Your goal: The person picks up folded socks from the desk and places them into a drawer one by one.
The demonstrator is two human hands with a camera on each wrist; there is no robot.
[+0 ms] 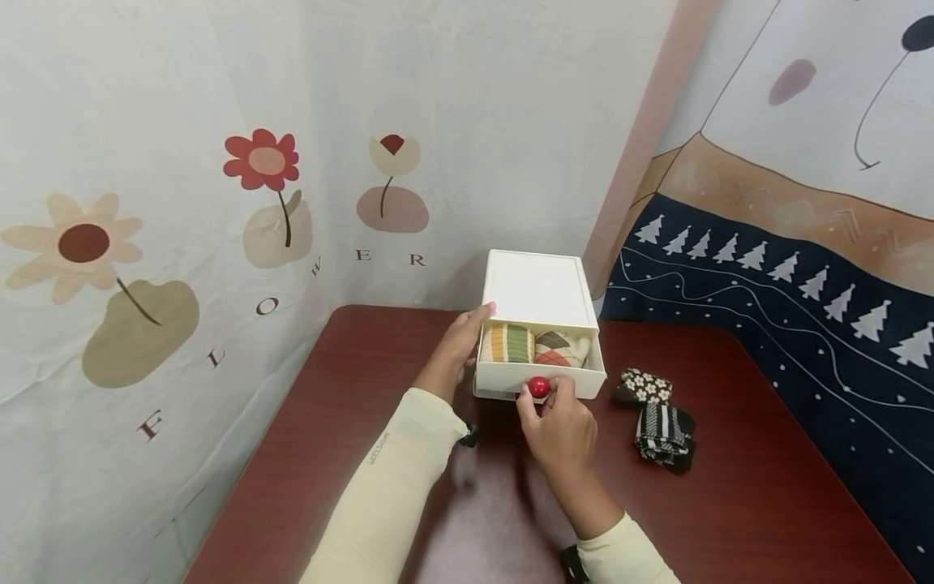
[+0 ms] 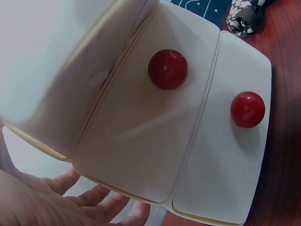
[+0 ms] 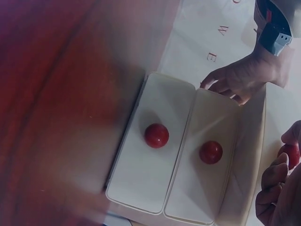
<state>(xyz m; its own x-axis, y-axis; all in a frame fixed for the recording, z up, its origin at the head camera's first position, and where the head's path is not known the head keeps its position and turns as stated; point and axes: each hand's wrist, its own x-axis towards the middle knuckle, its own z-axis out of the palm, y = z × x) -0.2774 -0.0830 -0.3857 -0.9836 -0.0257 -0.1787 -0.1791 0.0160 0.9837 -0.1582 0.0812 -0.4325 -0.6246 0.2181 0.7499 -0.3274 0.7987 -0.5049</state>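
Observation:
A white drawer box (image 1: 541, 284) stands on the table, its top drawer (image 1: 499, 378) pulled out toward me. Inside lie a rolled striped sock (image 1: 508, 344) and a rolled argyle sock (image 1: 563, 349), side by side. My right hand (image 1: 563, 434) pinches the red knob (image 1: 538, 387) of that drawer between thumb and fingers. Against the box's left side rests my left hand (image 1: 458, 347), thumb near the top edge and fingers (image 2: 96, 195) extended along the wall. Two lower drawers, with a red knob (image 3: 210, 152) and another red knob (image 3: 156, 135), are closed.
Right of the box, a black floral sock bundle (image 1: 644, 386) and a black-and-white plaid sock bundle (image 1: 664, 435) lie on the dark red table (image 1: 328, 422). A flower-printed cloth (image 1: 467, 97) hangs behind, and a tree-patterned cloth (image 1: 795, 324) hangs at the right.

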